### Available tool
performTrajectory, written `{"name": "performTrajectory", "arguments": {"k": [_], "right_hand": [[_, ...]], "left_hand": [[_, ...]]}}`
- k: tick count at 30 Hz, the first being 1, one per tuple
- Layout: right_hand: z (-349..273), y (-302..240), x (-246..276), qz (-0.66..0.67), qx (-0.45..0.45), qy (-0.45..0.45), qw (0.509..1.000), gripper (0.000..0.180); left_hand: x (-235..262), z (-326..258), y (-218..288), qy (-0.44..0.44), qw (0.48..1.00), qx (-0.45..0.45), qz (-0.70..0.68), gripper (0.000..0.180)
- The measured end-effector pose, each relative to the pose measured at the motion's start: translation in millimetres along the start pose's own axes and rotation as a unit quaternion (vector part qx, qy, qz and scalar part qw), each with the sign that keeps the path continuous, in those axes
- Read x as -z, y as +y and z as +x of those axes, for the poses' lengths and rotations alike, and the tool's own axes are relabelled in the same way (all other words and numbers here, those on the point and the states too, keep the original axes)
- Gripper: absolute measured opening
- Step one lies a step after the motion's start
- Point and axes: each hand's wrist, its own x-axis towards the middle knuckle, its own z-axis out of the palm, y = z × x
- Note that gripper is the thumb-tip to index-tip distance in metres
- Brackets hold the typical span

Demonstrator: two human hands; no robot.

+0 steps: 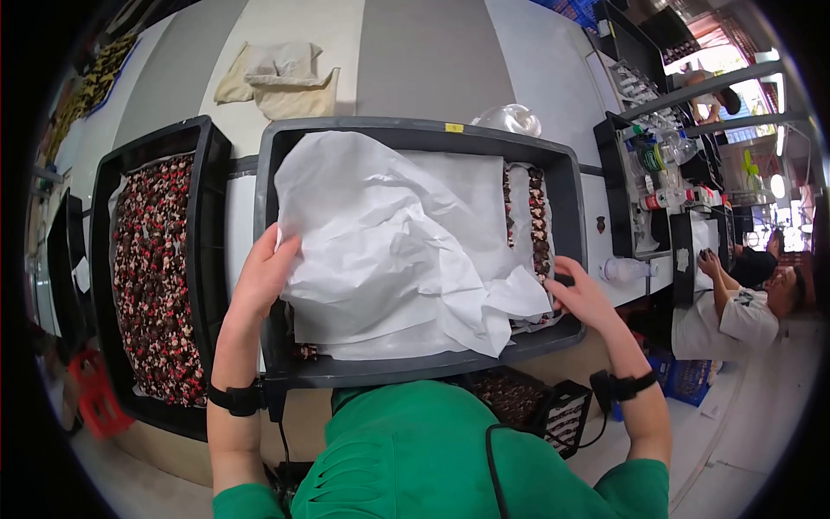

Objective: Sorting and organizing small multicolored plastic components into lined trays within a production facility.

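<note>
A crumpled white paper sheet lies loosely over a large grey plastic crate. My left hand pinches the sheet's left edge between thumb and fingers, over the crate's left wall. At the right end, my right hand has its thumb and fingertips closed at the sheet's corner; a small dark patch shows between them, and I cannot make out what it is. Under the sheet lies another flat white paper. Small dark, red and pinkish pieces show along the crate's right side, beside the paper.
To the left stands a black crate full of dark, red and pinkish pieces. Folded cloths and a clear plastic bundle lie beyond. A clear bottle is at right, with a co-worker past it.
</note>
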Motion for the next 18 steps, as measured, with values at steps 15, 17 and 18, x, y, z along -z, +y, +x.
{"name": "performTrajectory", "arguments": {"k": [15,17,18], "right_hand": [[68.6,62.6,-35.9,-0.064,0.010,-0.012,0.998,0.047],[67.4,54.9,-37.5,-0.087,0.053,0.065,0.993,0.047],[65.9,44.7,-38.3,-0.100,0.045,0.046,0.993,0.045]], "left_hand": [[8.2,-7.6,29.5,0.139,0.886,-0.126,0.423,0.038],[-15.0,-18.2,48.5,0.318,0.736,-0.349,0.486,0.048],[-25.5,-22.8,47.3,0.315,0.738,-0.350,0.484,0.048]]}}
